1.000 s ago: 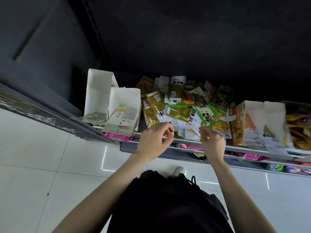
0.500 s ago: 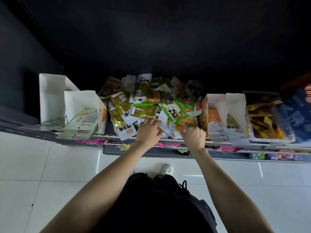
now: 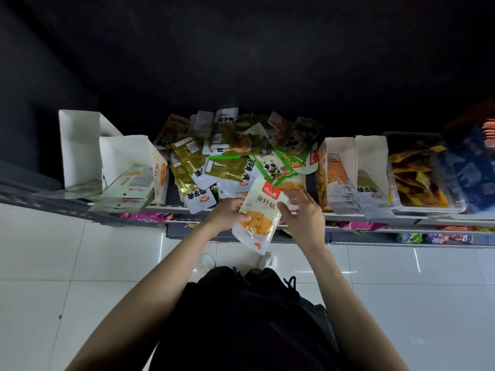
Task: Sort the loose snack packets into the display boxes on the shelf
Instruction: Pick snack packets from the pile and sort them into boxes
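Note:
A white snack packet with a red label and orange contents (image 3: 259, 215) hangs in front of the shelf edge, held between both hands. My left hand (image 3: 226, 215) grips its left edge and my right hand (image 3: 301, 212) pinches its right side near the top. Behind it, a heap of loose packets (image 3: 227, 162), gold, green and white, covers the middle of the shelf. Two white display boxes (image 3: 126, 162) stand at the left, the nearer one with flat packets in it. Two more white display boxes (image 3: 345, 167) stand at the right, partly filled.
A clear tub of yellow and brown packets (image 3: 420, 180) and a blue patterned bag (image 3: 466, 167) sit at the far right. Below the shelf edge (image 3: 375, 216) lower shelves hold pink and other packets. White tiled floor (image 3: 80, 263) lies underneath.
Both hands were reaching into the heap; now they have lifted the white and orange packet out and drawn it toward me, off the shelf edge.

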{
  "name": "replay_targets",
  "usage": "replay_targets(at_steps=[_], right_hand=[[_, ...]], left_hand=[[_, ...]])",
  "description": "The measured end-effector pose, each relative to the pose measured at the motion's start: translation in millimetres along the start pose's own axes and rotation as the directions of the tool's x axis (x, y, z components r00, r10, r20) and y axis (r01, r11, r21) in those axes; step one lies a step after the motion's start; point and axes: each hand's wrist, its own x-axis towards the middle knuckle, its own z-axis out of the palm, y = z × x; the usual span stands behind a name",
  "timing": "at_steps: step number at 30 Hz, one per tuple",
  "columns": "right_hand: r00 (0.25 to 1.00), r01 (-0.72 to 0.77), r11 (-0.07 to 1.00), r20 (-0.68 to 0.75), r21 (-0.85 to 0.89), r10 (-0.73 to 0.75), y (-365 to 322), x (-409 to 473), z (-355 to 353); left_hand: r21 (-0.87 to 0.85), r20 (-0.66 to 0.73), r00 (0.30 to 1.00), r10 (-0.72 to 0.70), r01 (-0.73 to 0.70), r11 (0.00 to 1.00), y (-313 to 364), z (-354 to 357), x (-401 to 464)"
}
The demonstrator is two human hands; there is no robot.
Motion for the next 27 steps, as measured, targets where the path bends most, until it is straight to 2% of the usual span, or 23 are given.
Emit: replay_targets(at_steps=[1, 3, 5, 6, 7, 8, 9, 10, 11, 13, 14, 16, 19, 21, 25, 27], right_hand=[[0.996, -0.076, 0.997, 0.040, 0.020, 0.075, 1, 4, -2], [0.973, -0.153, 0.983, 0.190, 0.105, 0.132, -8, 10, -4], [0.947, -0.149, 0.970, 0.309, 0.192, 0.084, -32, 14, -6], [0.941, -0.091, 0.972, 0.338, 0.217, 0.013, -46, 16, -6], [0.936, 0.002, 0.976, 0.344, 0.218, -0.079, -60, 18, -4], [0.930, 0.106, 0.971, 0.324, 0.214, -0.173, -77, 20, -2], [0.927, 0.197, 0.961, 0.283, 0.195, -0.247, -93, 22, 3], [0.924, 0.264, 0.949, 0.236, 0.172, -0.300, -108, 24, 9], [0.927, 0.290, 0.944, 0.199, 0.159, -0.318, -123, 27, 16], [0.941, 0.257, 0.941, 0.164, 0.221, -0.296, -151, 33, 32], [0.945, 0.246, 0.934, 0.152, 0.257, -0.291, -164, 37, 40], [0.941, 0.302, 0.920, 0.077, 0.249, -0.329, -183, 44, 59], [0.861, 0.507, 0.861, -0.062, 0.048, -0.504, -210, 52, 90], [0.790, 0.600, 0.789, -0.055, -0.133, -0.611, -225, 56, 111], [0.705, 0.684, 0.610, 0.148, -0.400, -0.693, -245, 58, 147], [0.666, 0.732, 0.495, 0.337, -0.469, -0.666, -251, 54, 160]], left_hand=[[0.114, 0.019, 0.998, 0.056, -0.058, 0.992, -1, -11, -11], [0.321, 0.042, 0.984, 0.171, -0.176, 0.931, -2, -34, -34], [0.442, 0.001, 0.964, 0.267, -0.240, 0.864, -1, -58, -57], [0.494, -0.050, 0.938, 0.343, -0.276, 0.825, -1, -71, -69], [0.562, -0.126, 0.882, 0.454, -0.314, 0.765, -1, -84, -79], [0.636, -0.210, 0.790, 0.576, -0.337, 0.694, -2, -97, -86], [0.694, -0.291, 0.664, 0.689, -0.349, 0.630, -7, -111, -92], [0.713, -0.384, 0.538, 0.750, -0.343, 0.611, -13, -123, -97], [0.679, -0.493, 0.452, 0.743, -0.334, 0.654, -19, -134, -102], [0.554, -0.679, 0.380, 0.628, -0.296, 0.778, -36, -155, -113], [0.499, -0.729, 0.397, 0.558, -0.249, 0.830, -47, -164, -117], [0.506, -0.700, 0.498, 0.512, -0.160, 0.848, -70, -178, -124], [0.710, -0.461, 0.678, 0.572, -0.104, 0.696, -99, -186, -129], [0.784, -0.384, 0.737, 0.556, -0.058, 0.618, -115, -186, -125], [0.802, -0.413, 0.693, 0.591, -0.031, 0.596, -124, -186, -116], [0.796, -0.428, 0.663, 0.614, -0.045, 0.604, -124, -186, -114]])
